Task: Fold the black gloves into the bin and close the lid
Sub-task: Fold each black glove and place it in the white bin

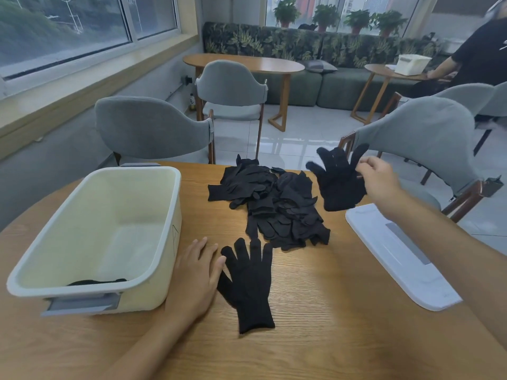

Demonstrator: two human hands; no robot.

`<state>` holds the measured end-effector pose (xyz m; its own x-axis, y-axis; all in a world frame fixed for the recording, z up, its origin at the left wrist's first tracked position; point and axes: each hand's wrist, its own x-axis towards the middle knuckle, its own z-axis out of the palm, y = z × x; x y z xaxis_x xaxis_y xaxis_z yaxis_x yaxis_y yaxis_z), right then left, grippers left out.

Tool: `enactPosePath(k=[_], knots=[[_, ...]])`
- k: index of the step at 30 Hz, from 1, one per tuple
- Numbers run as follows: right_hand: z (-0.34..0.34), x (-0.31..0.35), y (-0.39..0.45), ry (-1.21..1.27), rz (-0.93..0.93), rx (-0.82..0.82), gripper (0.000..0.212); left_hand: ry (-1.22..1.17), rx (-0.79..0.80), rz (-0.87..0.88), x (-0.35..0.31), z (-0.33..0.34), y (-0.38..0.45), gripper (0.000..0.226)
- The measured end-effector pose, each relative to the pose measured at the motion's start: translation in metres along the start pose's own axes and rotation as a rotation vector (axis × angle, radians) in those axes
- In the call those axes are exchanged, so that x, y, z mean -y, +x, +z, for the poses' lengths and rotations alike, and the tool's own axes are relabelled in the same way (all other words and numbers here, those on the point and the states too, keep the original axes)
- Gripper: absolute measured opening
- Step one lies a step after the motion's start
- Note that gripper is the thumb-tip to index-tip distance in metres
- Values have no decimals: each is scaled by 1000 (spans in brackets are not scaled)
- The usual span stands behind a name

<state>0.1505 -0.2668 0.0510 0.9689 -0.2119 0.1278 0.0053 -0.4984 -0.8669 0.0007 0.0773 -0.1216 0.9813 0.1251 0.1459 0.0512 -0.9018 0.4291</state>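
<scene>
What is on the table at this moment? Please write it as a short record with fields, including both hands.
surface: round wooden table
bin: cream plastic bin with grey handles, open, at the left; something black lies at its near inner edge
lid: white flat plastic lid, off the bin, at the right
pile: heap of black knit gloves, centre
flat glove: single black glove, spread out, fingers pointing away
left hand: flat on the table, beside the flat glove
right hand: raised, pinches a lifted black glove

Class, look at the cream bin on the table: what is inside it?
Inside the bin, something black, likely a glove, shows at the near edge. The near wall hides most of it; the visible floor is bare.
</scene>
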Motion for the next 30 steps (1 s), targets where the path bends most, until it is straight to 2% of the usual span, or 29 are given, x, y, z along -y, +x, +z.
enactPosePath(k=[3,5,6,8,11,13,16,17,20,24,27,30], knots=[[-1,26,-8,432,176,176,18,-7,0,-6,0,0,0,65],[4,33,-11,494,241,287,15,-3,4,-7,0,0,0,66],[11,31,-11,422,256,301,15,0,4,-6,0,0,0,66],[29,14,-9,209,292,219,20,4,8,-6,1,0,-1,65],[49,-22,-20,-83,356,148,51,5,17,-8,2,0,-1,58],[56,-39,-39,-187,368,128,50,-2,21,-13,0,0,-2,57],[67,-56,-75,-231,313,61,19,-12,13,-5,0,0,-2,57],[71,-61,-89,-235,281,26,16,-16,11,-2,0,0,-2,57],[86,-78,-120,-243,230,-28,22,-28,1,12,-1,-2,-3,54],[112,-87,-141,-320,193,59,34,-107,-47,74,1,-2,-6,44],[127,-80,-139,-347,225,79,47,-149,-91,138,-1,-6,-14,36],[136,-71,-136,-337,269,85,47,-151,-47,229,-14,-8,-42,37]])
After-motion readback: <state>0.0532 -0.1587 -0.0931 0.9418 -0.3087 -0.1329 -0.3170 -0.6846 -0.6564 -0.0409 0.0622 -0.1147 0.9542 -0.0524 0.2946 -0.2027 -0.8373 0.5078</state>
